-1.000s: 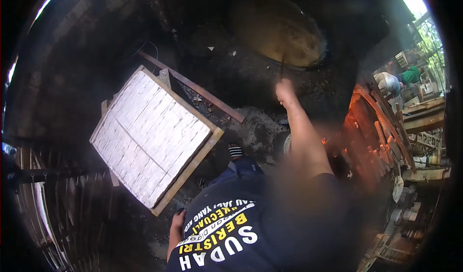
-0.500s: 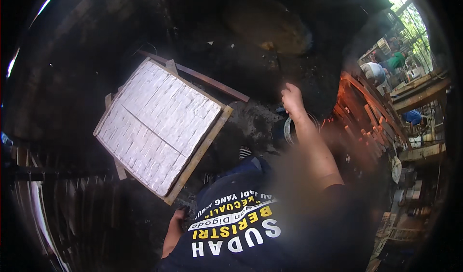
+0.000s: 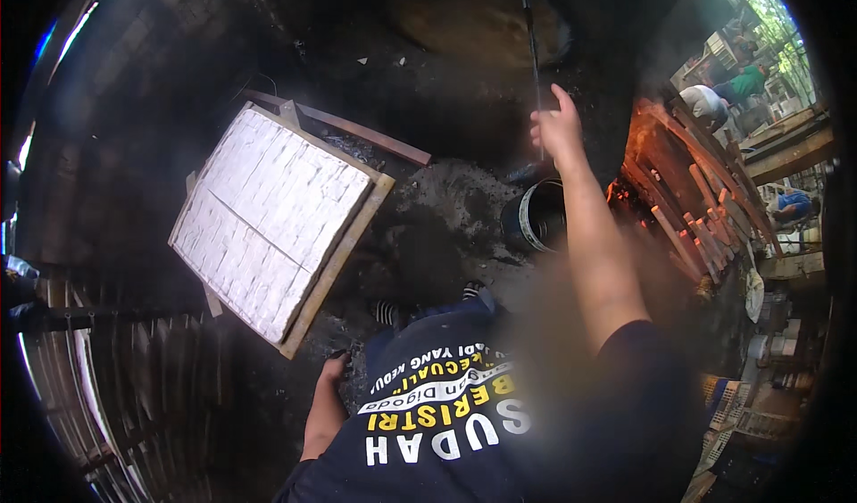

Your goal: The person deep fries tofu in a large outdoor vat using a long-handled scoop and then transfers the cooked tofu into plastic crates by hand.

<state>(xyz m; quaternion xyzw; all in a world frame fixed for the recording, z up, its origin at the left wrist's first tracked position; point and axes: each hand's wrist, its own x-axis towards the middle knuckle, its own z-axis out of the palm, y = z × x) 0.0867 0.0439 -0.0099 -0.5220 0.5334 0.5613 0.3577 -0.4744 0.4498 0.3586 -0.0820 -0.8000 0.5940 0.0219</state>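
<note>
One hand (image 3: 558, 128) raised, closed round thin rod (image 3: 531, 48).
Other hand (image 3: 328, 374) down by thigh, grip unclear; tray (image 3: 277, 222) fully filled, bucket (image 3: 536, 217) beside fire (image 3: 643, 146).

Dark ground at frame center lies open to me; the wooden tray (image 3: 272, 222) blocks the left, the bucket (image 3: 536, 215) and fire (image 3: 644, 146) the right.

**Around the wooden tray of white blocks**

A wooden-framed tray (image 3: 272, 222) packed with white blocks lies tilted on dark, ashy ground (image 3: 428, 226). A long wooden plank (image 3: 357, 131) runs just beyond its far edge. Well to the tray's right, split firewood (image 3: 692, 208) glows orange in a fire. Farther right still, people in green and white tops (image 3: 723, 92) bend over outdoors.
</note>
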